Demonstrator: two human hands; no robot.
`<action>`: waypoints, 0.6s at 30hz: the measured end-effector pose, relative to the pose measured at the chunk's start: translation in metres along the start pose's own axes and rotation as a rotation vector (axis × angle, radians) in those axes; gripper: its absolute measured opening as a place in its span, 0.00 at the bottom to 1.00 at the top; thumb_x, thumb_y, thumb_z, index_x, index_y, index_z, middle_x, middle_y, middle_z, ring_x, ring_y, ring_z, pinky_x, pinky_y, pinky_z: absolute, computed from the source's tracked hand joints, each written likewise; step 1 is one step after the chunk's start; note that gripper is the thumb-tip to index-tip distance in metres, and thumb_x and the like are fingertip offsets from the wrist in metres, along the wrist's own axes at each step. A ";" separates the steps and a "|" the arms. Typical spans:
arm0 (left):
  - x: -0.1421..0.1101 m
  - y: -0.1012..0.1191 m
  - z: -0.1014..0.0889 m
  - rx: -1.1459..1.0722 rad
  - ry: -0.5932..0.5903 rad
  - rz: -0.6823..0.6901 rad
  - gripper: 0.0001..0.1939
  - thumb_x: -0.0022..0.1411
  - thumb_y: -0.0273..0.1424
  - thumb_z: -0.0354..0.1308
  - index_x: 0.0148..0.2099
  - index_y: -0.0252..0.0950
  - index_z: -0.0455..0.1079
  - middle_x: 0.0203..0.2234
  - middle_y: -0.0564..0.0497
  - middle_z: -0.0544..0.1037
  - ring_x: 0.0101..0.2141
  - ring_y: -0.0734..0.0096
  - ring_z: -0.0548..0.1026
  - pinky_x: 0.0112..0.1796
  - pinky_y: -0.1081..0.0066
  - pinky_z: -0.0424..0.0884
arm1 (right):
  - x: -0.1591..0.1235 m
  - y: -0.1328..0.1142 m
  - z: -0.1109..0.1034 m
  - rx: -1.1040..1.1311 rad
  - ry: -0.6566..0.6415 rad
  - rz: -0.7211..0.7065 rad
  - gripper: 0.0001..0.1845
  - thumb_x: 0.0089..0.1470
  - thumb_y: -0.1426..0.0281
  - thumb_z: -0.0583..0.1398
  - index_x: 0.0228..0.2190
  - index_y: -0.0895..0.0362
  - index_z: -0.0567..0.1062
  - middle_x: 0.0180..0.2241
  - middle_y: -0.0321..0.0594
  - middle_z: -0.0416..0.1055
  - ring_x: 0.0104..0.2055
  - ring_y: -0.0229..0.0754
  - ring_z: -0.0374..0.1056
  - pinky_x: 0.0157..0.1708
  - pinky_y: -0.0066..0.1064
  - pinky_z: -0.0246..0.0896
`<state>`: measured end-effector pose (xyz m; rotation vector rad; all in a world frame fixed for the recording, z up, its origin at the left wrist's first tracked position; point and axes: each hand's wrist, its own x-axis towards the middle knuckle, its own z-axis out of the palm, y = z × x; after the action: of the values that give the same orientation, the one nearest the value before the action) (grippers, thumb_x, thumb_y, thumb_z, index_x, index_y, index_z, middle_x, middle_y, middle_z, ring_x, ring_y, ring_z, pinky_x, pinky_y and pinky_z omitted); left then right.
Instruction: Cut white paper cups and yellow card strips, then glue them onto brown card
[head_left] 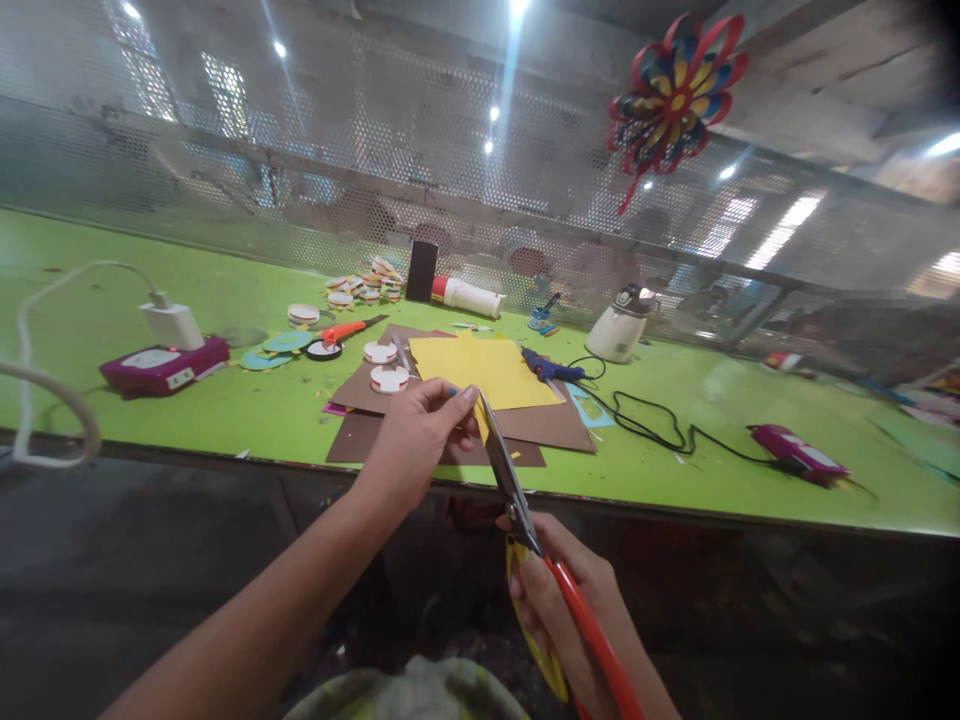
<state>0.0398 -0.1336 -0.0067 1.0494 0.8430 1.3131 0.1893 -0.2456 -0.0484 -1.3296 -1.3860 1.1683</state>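
Note:
My left hand (424,435) pinches a small yellow paper piece (481,412) between thumb and fingers, above the front edge of the table. My right hand (577,590) grips large scissors (506,480) with a red handle. Their long metal blades point up and away, with the tips at the yellow piece beside my left fingertips. A curved yellow part lies along my right fingers; I cannot tell whether it is a handle or paper. Beyond my hands, a yellow sheet (480,368) lies on brown sheets (551,432). White discs (390,379) with red edges rest on the brown sheets.
A blue glue gun (551,366) lies right of the yellow sheet, its black cord running to a purple power box (799,455). Orange-handled scissors (349,330), a white jug (619,325), a phone-like dark slab (422,270) and another purple box (165,366) stand or lie on the green table (697,490).

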 end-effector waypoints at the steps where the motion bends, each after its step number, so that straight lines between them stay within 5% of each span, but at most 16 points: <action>1: 0.000 -0.001 -0.001 0.004 0.004 0.001 0.15 0.49 0.39 0.67 0.26 0.34 0.67 0.18 0.56 0.72 0.18 0.80 0.69 0.23 0.77 0.67 | 0.000 0.001 0.000 0.002 0.001 -0.006 0.26 0.54 0.48 0.57 0.42 0.57 0.71 0.24 0.33 0.61 0.20 0.32 0.53 0.17 0.23 0.48; 9: -0.018 -0.007 -0.002 0.139 -0.031 0.036 0.13 0.54 0.39 0.62 0.28 0.33 0.69 0.22 0.52 0.75 0.26 0.73 0.72 0.26 0.75 0.67 | 0.002 0.008 0.006 0.030 0.067 0.000 0.27 0.54 0.48 0.57 0.42 0.57 0.71 0.22 0.32 0.60 0.19 0.32 0.53 0.15 0.23 0.49; 18: -0.018 -0.006 0.001 0.196 -0.048 0.049 0.08 0.53 0.33 0.60 0.28 0.34 0.68 0.20 0.53 0.72 0.23 0.75 0.68 0.25 0.74 0.65 | 0.002 0.012 0.006 0.007 0.069 -0.038 0.26 0.55 0.48 0.57 0.41 0.58 0.72 0.21 0.32 0.60 0.17 0.31 0.51 0.14 0.23 0.47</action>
<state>0.0415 -0.1514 -0.0134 1.2571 0.9285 1.2590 0.1851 -0.2444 -0.0612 -1.3207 -1.3508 1.0910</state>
